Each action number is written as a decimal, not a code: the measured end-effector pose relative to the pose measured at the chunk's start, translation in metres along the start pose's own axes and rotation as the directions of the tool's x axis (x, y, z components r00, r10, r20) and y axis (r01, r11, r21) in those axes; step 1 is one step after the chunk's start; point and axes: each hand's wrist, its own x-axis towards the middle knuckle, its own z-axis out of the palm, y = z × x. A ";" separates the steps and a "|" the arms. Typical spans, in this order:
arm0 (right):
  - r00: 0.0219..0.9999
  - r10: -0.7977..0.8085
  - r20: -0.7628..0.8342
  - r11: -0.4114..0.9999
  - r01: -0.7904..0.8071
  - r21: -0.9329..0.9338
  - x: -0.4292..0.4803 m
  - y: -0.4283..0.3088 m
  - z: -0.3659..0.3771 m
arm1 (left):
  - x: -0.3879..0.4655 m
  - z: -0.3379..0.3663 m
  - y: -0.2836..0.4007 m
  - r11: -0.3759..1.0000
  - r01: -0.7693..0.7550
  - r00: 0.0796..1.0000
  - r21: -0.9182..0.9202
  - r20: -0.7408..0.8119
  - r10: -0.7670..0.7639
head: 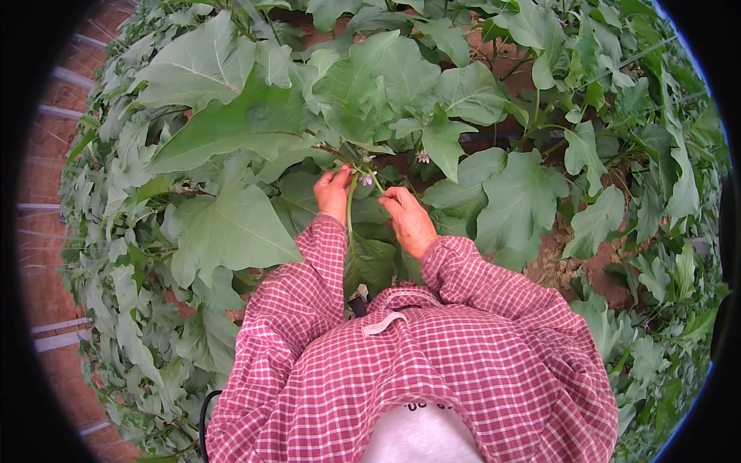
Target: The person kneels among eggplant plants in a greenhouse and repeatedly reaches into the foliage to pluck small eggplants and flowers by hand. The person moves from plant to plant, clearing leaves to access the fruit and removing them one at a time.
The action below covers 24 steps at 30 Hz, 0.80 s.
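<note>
Before me grows an eggplant plant with broad lobed leaves [231,226]. My left hand [332,195] has its fingers curled at the branching stem [341,155], just below the large leaves. Beside that hand a pale green leaf stalk [349,208] runs down to a drooping leaf [368,260]. My right hand [410,223] pinches the lower end of a short green stalk [377,183] between thumb and finger. Between the two hands hangs a purple flower [367,178]. The fingers partly hide what they grip.
Dense eggplant foliage [521,191] surrounds me, with a second purple flower [423,157] to the right. Thin strings [637,58] cross the plants at upper right. Reddish soil [584,260] shows between leaves. A brown wall-like surface with pale bars [58,243] stands at far left.
</note>
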 end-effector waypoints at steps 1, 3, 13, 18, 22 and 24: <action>1.000 0.006 0.006 1.000 -0.006 0.014 0.000 -0.001 0.000 | 0.000 0.000 -0.002 0.996 0.049 0.999 -0.081 0.000 -0.049; 1.000 0.018 0.020 0.999 -0.019 0.040 0.000 -0.002 -0.001 | -0.002 0.002 -0.004 1.000 0.005 0.999 -0.030 0.047 -0.003; 0.998 0.041 0.046 0.998 -0.043 0.052 -0.011 -0.001 -0.003 | -0.006 0.007 -0.015 0.987 -0.015 0.999 0.160 0.047 0.008; 1.000 0.013 0.027 1.000 -0.014 0.017 -0.015 0.008 -0.006 | 0.000 0.000 -0.032 0.996 0.070 0.996 -0.047 -0.050 -0.072; 1.000 -0.015 0.020 1.000 0.015 0.002 -0.015 0.012 -0.009 | 0.008 -0.004 -0.043 0.970 0.186 0.981 -0.158 -0.027 -0.193; 1.000 -0.008 0.017 1.000 0.008 -0.001 -0.016 0.014 -0.011 | 0.013 -0.006 -0.051 0.926 0.255 0.966 -0.278 0.037 -0.255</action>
